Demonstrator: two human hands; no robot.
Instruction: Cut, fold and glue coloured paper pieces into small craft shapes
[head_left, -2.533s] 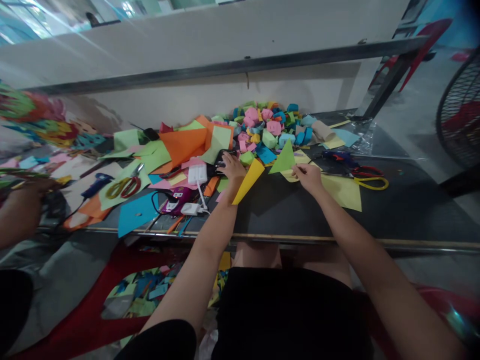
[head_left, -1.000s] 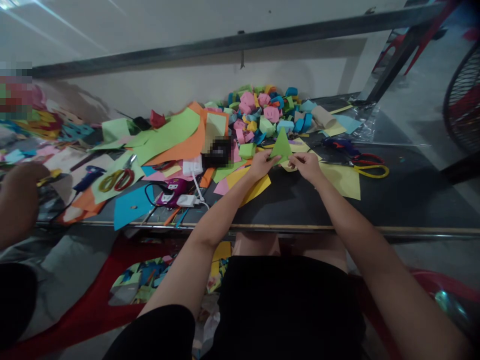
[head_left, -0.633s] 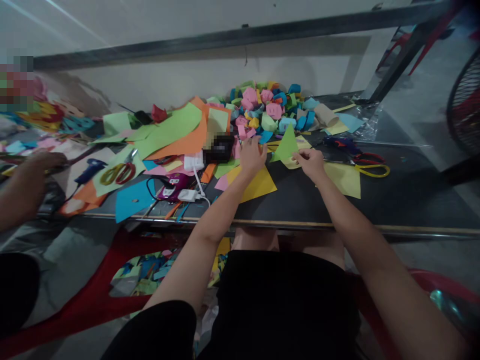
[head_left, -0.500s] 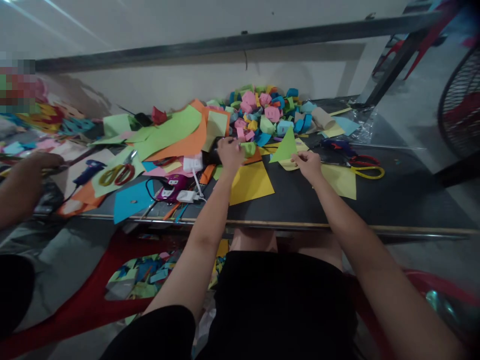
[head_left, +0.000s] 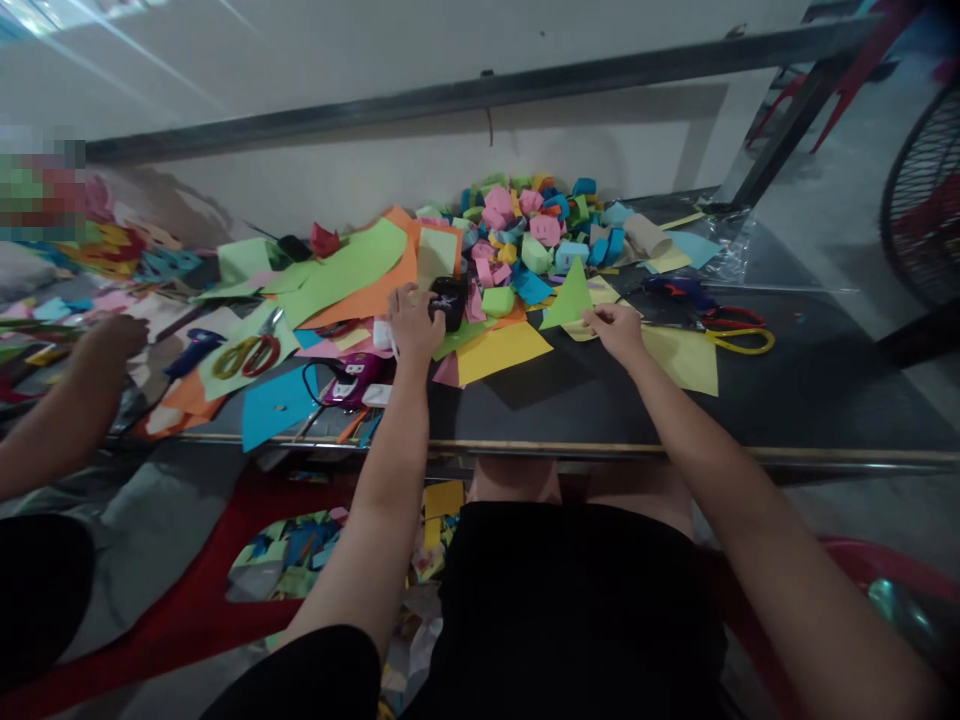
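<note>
My right hand [head_left: 616,332] pinches the lower right corner of a green paper triangle [head_left: 568,298], which stands up above the table. To the left, my left hand [head_left: 415,325] reaches forward with its fingers apart. Its thumb side is beside a black item with pale markings [head_left: 448,303]; whether they touch, I cannot tell. A white plug [head_left: 382,336] sits partly under that hand. Yellow paper [head_left: 504,352] lies between my two hands, with a small light green folded paper piece [head_left: 498,301] behind it.
Behind my hands rises a heap of small folded paper pieces [head_left: 544,230]. Scissors lie at right [head_left: 739,342] and left [head_left: 246,357]. A purple device [head_left: 352,380], a glue gun [head_left: 193,350] and blue paper [head_left: 279,405] are leftward. A co-worker's hand [head_left: 124,335] is at far left.
My left hand has moved left from the black item, uncovering it, and its fingers have spread. My right hand still holds the green triangle in nearly the same place. The co-worker's hand has shifted right.
</note>
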